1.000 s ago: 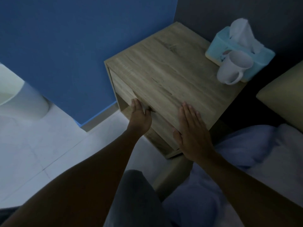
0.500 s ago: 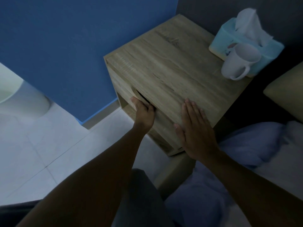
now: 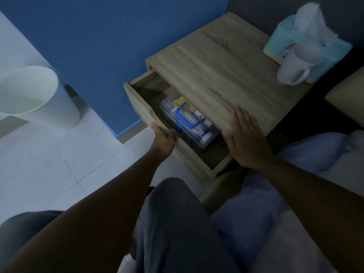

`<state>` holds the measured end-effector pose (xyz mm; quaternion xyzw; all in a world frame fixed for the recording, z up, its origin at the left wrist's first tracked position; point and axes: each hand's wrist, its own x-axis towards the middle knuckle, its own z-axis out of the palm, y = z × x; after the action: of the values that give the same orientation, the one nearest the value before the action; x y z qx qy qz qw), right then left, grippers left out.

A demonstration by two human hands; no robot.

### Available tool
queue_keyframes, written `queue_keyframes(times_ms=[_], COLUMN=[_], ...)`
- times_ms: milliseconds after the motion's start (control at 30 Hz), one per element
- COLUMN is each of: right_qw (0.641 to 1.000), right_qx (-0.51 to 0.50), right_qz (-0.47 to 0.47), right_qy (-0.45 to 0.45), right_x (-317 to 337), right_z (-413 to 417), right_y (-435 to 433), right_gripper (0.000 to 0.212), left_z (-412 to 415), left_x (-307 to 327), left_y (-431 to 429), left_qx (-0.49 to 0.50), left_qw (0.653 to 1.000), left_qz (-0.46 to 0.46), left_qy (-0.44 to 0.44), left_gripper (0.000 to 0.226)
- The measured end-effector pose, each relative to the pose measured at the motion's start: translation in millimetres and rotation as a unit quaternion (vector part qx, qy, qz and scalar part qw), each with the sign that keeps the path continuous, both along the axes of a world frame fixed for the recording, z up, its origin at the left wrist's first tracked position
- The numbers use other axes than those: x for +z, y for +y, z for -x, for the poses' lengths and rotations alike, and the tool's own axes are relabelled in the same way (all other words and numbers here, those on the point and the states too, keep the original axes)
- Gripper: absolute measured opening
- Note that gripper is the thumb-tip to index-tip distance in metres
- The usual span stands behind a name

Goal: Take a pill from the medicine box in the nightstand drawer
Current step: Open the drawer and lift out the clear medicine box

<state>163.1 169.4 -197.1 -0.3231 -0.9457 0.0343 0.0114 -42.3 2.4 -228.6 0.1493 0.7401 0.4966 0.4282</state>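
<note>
The wooden nightstand (image 3: 226,75) stands against the blue wall, its drawer (image 3: 139,105) pulled partly out. Inside lies a clear plastic medicine box (image 3: 197,129) with a blue handle and latch; packets show through its lid, and its far part is hidden under the nightstand top. My left hand (image 3: 162,140) grips the top edge of the drawer front, fingers hooked inside. My right hand (image 3: 246,138) lies flat on the nightstand's front corner, fingers apart, holding nothing.
A white mug (image 3: 295,66) and a light-blue tissue box (image 3: 307,46) stand at the nightstand's back right. A pale bin (image 3: 33,95) sits on the tiled floor at left. Bedding (image 3: 315,154) and a cushion (image 3: 346,95) lie at right. My knee (image 3: 173,213) is below the drawer.
My left hand has pulled the drawer from shut to partly open, uncovering the medicine box. My right hand has stayed flat on the nightstand top.
</note>
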Motion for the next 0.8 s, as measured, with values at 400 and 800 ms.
queue_keyframes(times_ms=[400,800], right_qw=[0.998,0.999], right_qx=[-0.007,0.034], right_qz=[0.041,0.026], right_qy=[-0.042,0.023], right_x=[-1,7], right_z=[4,29], right_y=[6,-67], right_gripper=[0.076,0.07], left_z=[11,12], left_x=[-6,9], left_y=[-69,-81], left_qx=[-0.002,0.027], left_qw=[0.997,0.963], left_qz=[0.072,0.015], left_qy=[0.032,0.266], left_gripper=[0.083,0.114])
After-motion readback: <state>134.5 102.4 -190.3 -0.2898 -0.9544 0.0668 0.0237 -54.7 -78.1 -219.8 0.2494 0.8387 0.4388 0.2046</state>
